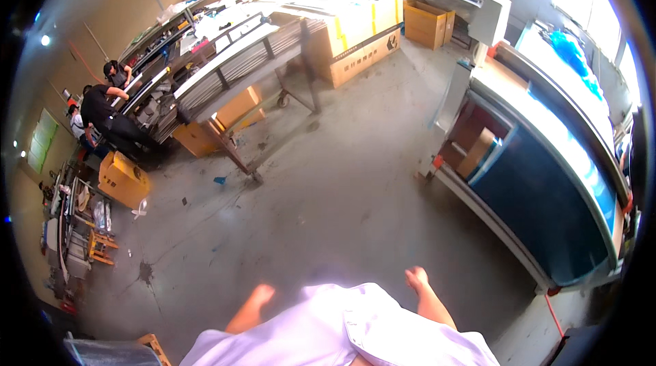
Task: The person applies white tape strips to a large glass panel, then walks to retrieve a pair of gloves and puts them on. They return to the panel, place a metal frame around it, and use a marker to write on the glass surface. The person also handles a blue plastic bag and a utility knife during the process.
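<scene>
My left hand (pixel 262 293) hangs low in front of my body, over the grey floor (pixel 335 181). It is smeared by motion, so how its fingers lie is unclear, and no held thing shows. On the other side of my pale shirt (pixel 342 321), my right hand (pixel 415 277) is loosely curled, with nothing seen in it. Neither hand touches anything. A large machine with a dark blue panel (pixel 540 209) stands to the right, nearest to my right hand but well apart from it.
A wheeled metal rack (pixel 229 151) with long bars stands ahead to the left. Behind it are big cardboard boxes (pixel 362 59). A person in dark clothes (pixel 102 110) bends over a bench at far left, near other people. An orange-yellow carton (pixel 123 178) and a small wooden stool (pixel 102 246) stand left.
</scene>
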Demonstrator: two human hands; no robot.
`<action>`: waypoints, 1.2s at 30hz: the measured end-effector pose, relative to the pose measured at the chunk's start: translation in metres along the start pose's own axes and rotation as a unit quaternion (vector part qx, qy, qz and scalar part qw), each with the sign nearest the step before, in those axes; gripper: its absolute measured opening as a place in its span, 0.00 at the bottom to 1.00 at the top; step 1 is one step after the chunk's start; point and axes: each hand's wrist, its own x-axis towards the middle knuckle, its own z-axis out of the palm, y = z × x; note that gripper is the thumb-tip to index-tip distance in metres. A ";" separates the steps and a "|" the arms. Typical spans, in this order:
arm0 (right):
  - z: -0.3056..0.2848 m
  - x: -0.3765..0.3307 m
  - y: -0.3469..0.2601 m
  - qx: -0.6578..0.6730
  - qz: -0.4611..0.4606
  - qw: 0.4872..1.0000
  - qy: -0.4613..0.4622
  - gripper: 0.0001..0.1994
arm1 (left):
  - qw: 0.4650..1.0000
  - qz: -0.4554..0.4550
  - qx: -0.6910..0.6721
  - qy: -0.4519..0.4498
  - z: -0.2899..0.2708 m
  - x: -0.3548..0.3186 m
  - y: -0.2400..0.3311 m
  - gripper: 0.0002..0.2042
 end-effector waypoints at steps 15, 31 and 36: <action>-0.025 0.470 -0.462 0.041 -0.077 0.995 -0.049 0.11 | 0.983 -0.022 0.072 0.166 -0.301 0.526 0.315 0.14; -0.280 0.936 -0.592 0.124 0.070 0.986 0.085 0.10 | 0.980 0.167 0.086 -0.072 -0.376 0.861 0.946 0.19; -0.396 1.048 -0.663 0.237 0.081 0.968 0.034 0.12 | 0.950 0.048 0.290 -0.108 -0.394 0.878 0.830 0.17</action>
